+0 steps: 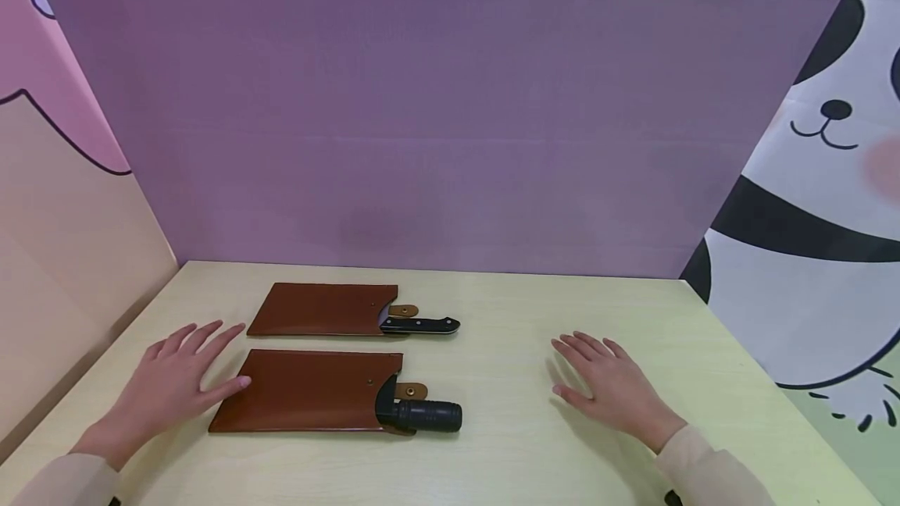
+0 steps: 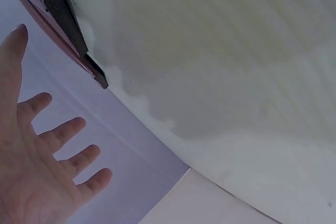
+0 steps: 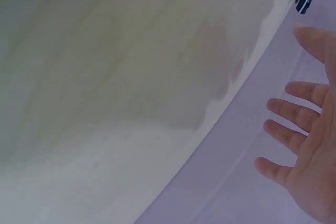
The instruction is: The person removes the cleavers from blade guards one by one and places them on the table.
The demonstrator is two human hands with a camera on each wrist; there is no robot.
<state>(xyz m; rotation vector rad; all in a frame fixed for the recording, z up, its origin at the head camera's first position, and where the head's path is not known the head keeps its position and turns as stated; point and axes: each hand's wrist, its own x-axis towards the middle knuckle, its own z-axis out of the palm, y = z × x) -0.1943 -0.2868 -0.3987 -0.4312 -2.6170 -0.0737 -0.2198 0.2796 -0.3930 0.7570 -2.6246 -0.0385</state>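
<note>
Left hand [image 1: 172, 381] flat on the table [image 1: 534, 443], fingers spread and straight, holding nothing — thumb tip touching or just short of the left edge of the near sheath [image 1: 305, 390]; cannot tell which. Right hand [image 1: 608, 385] likewise flat and spread, empty, well apart from both sheaths on the right half of the table. In the left wrist view, same open palm [image 2: 37, 177] with a corner of a brown sheath [image 2: 63, 35] above the fingers; in the right wrist view, open palm [image 3: 310, 145] over pale table.

Near sheath: brown leather, lying flat, a thick black ribbed handle [image 1: 425, 416] sticking out to the right past a small tan strap tab. Behind it and just apart, the far sheath [image 1: 323, 309], same leather, with a slimmer black riveted handle [image 1: 422, 326] pointing right. Blades hidden inside both.

Further out: purple backdrop [image 1: 450, 115], pink-and-tan panel at left, panda cartoon panel [image 1: 808, 201] at right.

Risks, as a judgement only: tugging a handle with the strap fastened could drag the whole sheath across the smooth table; steadying the leather near the mouth puts fingers close to an emerging edge; reaching for the far knife could knock the near one.

No brand, label or readable writing anywhere.
</note>
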